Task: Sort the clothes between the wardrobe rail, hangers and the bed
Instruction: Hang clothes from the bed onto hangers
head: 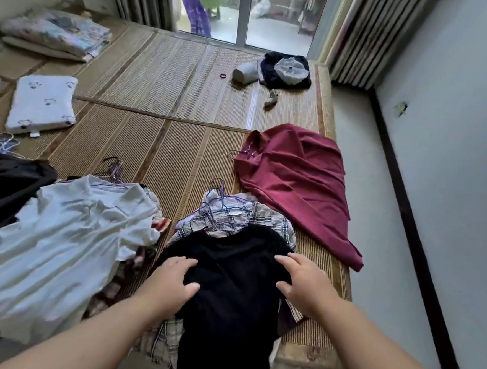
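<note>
Both bare forearms reach forward and slightly inward. The left hand [172, 283] lies palm down, fingers relaxed. The right hand [305, 286] lies likewise, fingers spread.

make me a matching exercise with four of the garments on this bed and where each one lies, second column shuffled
Garments
1. black top
2. maroon shirt
3. white shirt
4. plaid shirt

Places
A. partly covered by the black top
B. under the left hand and right hand
C. alone by the right edge of the bed
D. spread out to the left of the black top

Pairs: 1-B, 2-C, 3-D, 4-A
</note>
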